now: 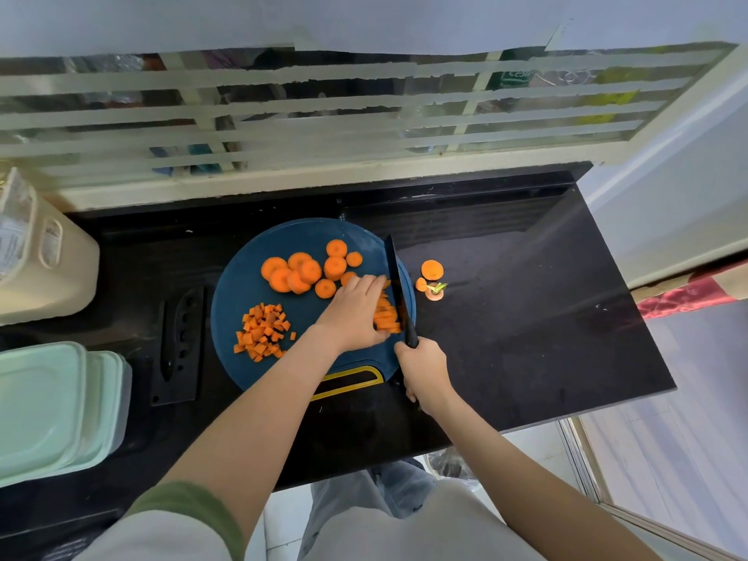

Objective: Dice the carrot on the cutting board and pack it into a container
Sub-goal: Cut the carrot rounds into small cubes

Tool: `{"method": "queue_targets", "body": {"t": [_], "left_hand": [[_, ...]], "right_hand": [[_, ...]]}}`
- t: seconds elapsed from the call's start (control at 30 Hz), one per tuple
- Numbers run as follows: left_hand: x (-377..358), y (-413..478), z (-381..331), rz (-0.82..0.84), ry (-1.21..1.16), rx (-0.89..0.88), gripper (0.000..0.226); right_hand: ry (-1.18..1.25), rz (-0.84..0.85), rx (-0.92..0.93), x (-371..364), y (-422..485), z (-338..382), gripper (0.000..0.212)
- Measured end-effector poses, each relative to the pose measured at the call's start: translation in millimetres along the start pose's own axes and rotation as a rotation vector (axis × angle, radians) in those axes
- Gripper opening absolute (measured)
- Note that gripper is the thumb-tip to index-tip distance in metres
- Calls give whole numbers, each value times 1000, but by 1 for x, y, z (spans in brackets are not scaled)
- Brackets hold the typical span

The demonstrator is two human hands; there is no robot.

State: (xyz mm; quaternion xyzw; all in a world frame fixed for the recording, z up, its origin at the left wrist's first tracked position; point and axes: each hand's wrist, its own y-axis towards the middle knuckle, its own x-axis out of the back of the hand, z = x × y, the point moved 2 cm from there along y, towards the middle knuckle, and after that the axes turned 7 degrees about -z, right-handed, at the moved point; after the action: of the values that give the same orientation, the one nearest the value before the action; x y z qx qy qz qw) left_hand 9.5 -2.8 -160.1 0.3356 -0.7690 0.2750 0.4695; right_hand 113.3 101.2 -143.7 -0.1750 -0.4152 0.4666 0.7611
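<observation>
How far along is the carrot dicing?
Done: carrot sliced, one diced pile on the cutting board. In hand: left hand presses carrot strips while the right hand grips the knife against them. Left: roughly ten rounds undiced; nothing packed, the green-lidded container sits off to the left.

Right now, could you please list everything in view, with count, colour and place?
cutting board: one, dark blue, round, middle of counter.
carrot rounds: about ten, orange, far part of board.
diced carrot: one pile, orange, near-left part of board.
carrot strips: one bunch, orange, right part of board, beside blade.
carrot ends: three, orange, counter right of board.
knife: one, black, at board's right edge.
knife sheath: one, black, counter left of board.
containers: one stack, pale green lids, near-left of counter.
jug: one, cream, far-left of counter.
counter: one, black.
left grip: one, resting on carrot strips.
right grip: one, holding knife handle.
</observation>
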Motion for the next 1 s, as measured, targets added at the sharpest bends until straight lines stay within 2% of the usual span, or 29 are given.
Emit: {"method": "queue_targets", "body": {"t": [0.3,0.53,0.73,1.0], "left_hand": [[1,-9,3,8,-206,107,100],[4,-4,4,28,-204,123,91],[3,-3,4,64,-184,121,88],[0,-8,6,17,-168,114,84]], "right_hand": [[-12,4,-5,12,-7,1,16],[-34,14,18,8,-17,0,15],[-72,42,-30,4,-18,-7,16],[-153,-14,-71,-3,-11,-12,13]]}}
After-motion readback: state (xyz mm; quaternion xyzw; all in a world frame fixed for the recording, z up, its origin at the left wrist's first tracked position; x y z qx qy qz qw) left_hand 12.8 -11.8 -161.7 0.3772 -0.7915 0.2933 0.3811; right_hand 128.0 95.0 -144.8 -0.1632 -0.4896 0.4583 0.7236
